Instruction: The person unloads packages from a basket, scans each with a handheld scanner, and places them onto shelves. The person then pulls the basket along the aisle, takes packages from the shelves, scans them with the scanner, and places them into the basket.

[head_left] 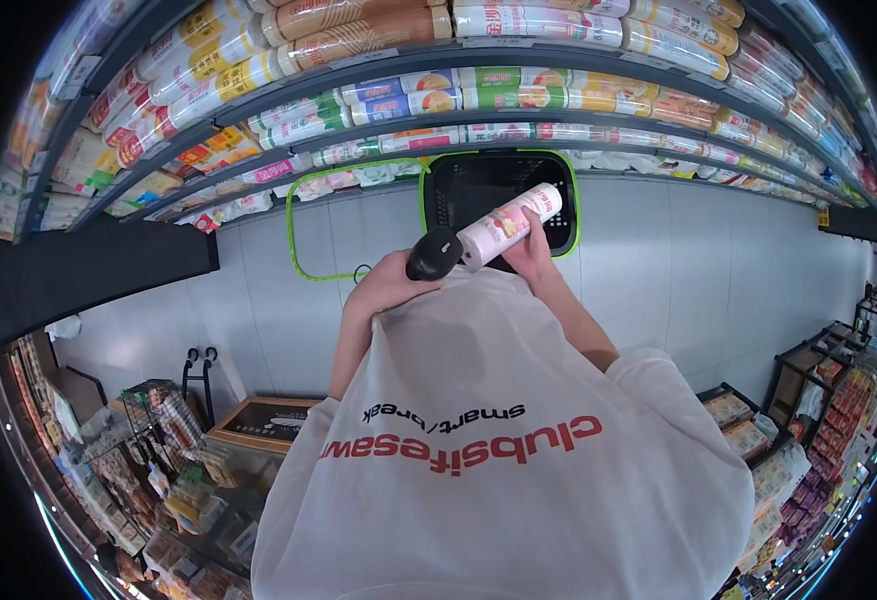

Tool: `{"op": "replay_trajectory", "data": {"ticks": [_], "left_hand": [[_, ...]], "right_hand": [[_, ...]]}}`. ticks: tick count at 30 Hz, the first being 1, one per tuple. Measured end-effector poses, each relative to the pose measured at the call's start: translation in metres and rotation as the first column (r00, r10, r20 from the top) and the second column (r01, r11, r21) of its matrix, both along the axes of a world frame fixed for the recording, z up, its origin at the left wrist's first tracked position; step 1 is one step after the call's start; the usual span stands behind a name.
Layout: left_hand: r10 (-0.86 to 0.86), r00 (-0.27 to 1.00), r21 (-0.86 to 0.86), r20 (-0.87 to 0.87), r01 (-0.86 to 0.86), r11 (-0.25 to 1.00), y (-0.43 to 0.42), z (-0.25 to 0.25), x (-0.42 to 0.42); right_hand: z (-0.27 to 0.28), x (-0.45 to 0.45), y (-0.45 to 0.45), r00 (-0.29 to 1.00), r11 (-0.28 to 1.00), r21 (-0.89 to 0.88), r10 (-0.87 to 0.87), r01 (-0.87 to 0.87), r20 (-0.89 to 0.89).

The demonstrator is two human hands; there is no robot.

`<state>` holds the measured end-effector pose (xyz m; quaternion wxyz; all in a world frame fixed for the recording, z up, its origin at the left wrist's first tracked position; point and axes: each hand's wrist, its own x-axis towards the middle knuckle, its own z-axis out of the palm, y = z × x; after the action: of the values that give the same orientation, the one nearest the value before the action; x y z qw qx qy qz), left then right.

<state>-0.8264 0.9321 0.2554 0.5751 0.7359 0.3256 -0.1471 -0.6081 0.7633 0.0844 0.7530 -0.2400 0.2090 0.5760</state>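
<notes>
My left hand [387, 284] is closed around a black handheld device [435, 255] with a rounded head, which looks like a barcode scanner. In my right hand [531, 252] is a pink-and-white cylindrical packet [507, 226] with printed lettering, tilted with its upper end to the right. The device's head is close to the packet's lower end. Beyond my hands, on the floor, stands a black shopping basket [459, 195] with a bright green rim. Part of its inside is hidden by the packet and my right hand.
A green loop [293, 225] extends left of the basket. Shelves [389, 62] ahead hold many cylindrical packets in several colours. Grey floor [679, 250] lies between the shelves and me. Behind me are a wood-framed black sign [259, 422] and racks of packaged goods [839, 430].
</notes>
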Motion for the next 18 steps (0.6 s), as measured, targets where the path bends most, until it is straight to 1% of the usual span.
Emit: {"op": "replay_trajectory", "data": {"ticks": [1, 4, 5, 6, 7, 8, 9, 10, 12, 14, 15, 16, 18], "left_hand": [[0.004, 1.0, -0.005, 0.023, -0.003, 1.0, 0.0, -0.001, 0.001], [0.033, 0.999, -0.003, 0.004, -0.033, 0.999, 0.0, 0.0, 0.002], [0.042, 0.999, 0.002, 0.008, -0.042, 0.999, 0.0, 0.0, 0.002], [0.052, 0.999, 0.006, 0.011, -0.052, 0.999, 0.0, 0.001, 0.001], [0.062, 0.998, 0.009, 0.013, -0.062, 0.998, -0.001, 0.002, 0.0], [0.069, 0.997, 0.005, 0.023, -0.069, 0.998, -0.003, 0.002, -0.001], [0.076, 0.997, 0.002, 0.034, -0.076, 0.997, -0.004, 0.003, -0.001], [0.08, 0.996, -0.002, 0.041, -0.08, 0.997, -0.006, 0.004, -0.002], [0.082, 0.994, -0.034, 0.075, -0.08, 0.996, -0.009, 0.007, -0.003], [0.066, 0.993, -0.049, 0.099, -0.061, 0.997, -0.012, 0.006, -0.004], [0.054, 0.993, -0.047, 0.104, -0.049, 0.998, -0.012, 0.003, -0.007], [0.047, 0.993, -0.045, 0.111, -0.042, 0.998, -0.011, 0.001, -0.008], [0.048, 0.99, -0.036, 0.13, -0.044, 0.998, -0.012, 0.005, -0.01]], "right_hand": [[0.001, 0.004, 0.0, 1.0, 1.0, 0.023, 0.01, -0.01, 0.028], [0.048, 0.02, 0.0, 0.996, 0.986, 0.154, -0.051, 0.062, -0.073], [0.052, 0.026, 0.003, 1.0, 0.985, 0.173, -0.005, 0.0, 0.028], [0.062, 0.03, 0.008, 1.0, 0.935, 0.355, 0.012, -0.014, 0.009], [0.073, 0.034, 0.013, 0.999, 0.851, 0.524, 0.032, -0.024, -0.007], [0.087, 0.039, 0.018, 0.998, 0.737, 0.676, 0.057, -0.031, -0.016], [0.103, 0.043, 0.025, 0.982, 0.684, 0.729, 0.124, 0.02, -0.142], [0.117, 0.048, 0.032, 0.965, 0.618, 0.786, 0.192, 0.021, -0.177], [0.113, 0.065, 0.038, 0.986, 0.757, 0.639, 0.165, -0.134, 0.011], [0.126, 0.071, 0.035, 0.984, 0.866, 0.468, 0.165, -0.176, 0.064], [0.132, 0.066, 0.036, 0.98, 0.819, 0.565, 0.176, -0.096, -0.088], [0.117, 0.067, 0.034, 0.989, 0.863, 0.49, 0.149, -0.12, -0.019], [0.098, 0.056, 0.031, 0.992, 0.897, 0.427, 0.125, -0.115, 0.004]]}}
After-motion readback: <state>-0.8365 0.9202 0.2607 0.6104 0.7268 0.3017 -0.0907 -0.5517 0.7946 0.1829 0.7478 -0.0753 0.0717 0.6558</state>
